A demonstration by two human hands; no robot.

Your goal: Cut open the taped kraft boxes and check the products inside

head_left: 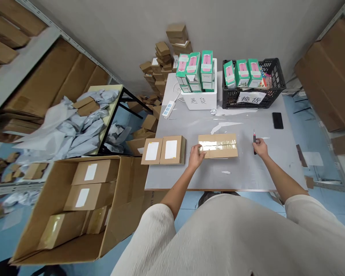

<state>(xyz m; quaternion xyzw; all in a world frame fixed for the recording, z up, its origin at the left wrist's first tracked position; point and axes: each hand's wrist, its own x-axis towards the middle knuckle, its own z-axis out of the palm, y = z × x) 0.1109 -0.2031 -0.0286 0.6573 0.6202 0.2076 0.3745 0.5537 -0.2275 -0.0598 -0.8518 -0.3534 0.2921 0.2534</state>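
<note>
A flat cardboard box (pixel 220 151) sealed with shiny tape along its top lies on the grey table in front of me. My left hand (pixel 196 156) grips it at its left end, with the thumb and fingers around the edge. To the right of the box, my right hand (pixel 260 148) is closed around a slim red-and-black screwdriver-like tool (pixel 254 140), its thin tip pointing away from me. The exact kind of tip is too small to tell. Left of my left hand stand two small cardboard boxes with white labels (pixel 170 150), side by side near the table's left edge.
At the back of the table (pixel 189 178) stand a white bin (pixel 202 101) and a black crate (pixel 227 100), both holding green-and-pink packs. A phone (pixel 277 120) lies right, a white power strip (pixel 168 109) left. A large open carton (pixel 126 199) with labelled boxes stands at left.
</note>
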